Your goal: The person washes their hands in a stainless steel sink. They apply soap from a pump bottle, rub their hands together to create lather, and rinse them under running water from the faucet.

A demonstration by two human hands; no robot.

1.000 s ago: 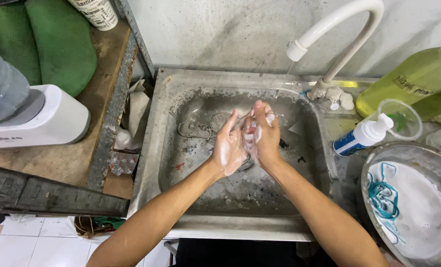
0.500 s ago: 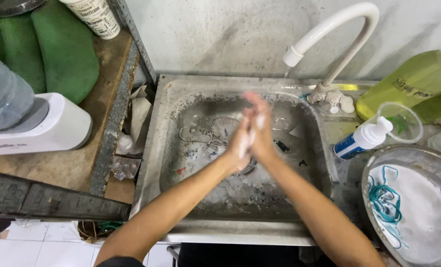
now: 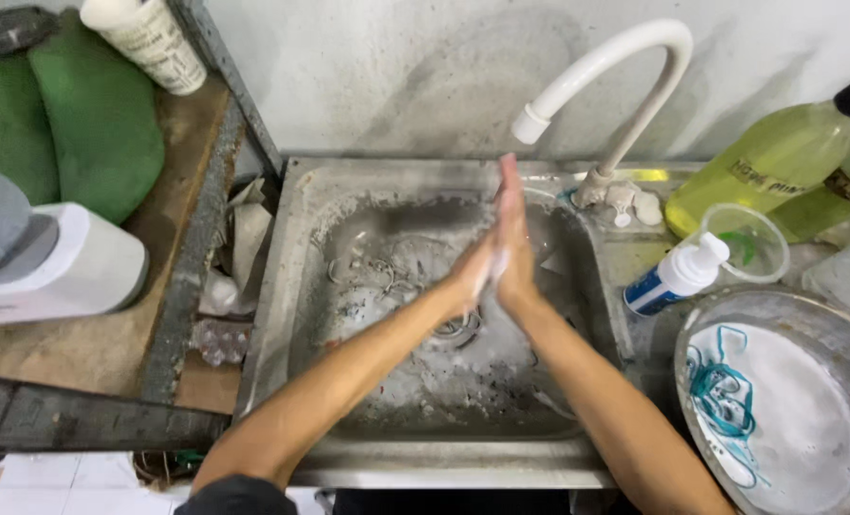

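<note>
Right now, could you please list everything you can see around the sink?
sink: one, grey metal, grimy, centre
tap: one, white, curved, behind the basin
pump bottle: one, white and blue, right of the basin
clear cup: one, beside the pump bottle
yellow-green bottle: one, black cap, far right
round basin: one, metal, soapy, teal cord inside, lower right
green pads: two, upper left
left hand: soapy, pressed against right hand over the sink
</note>
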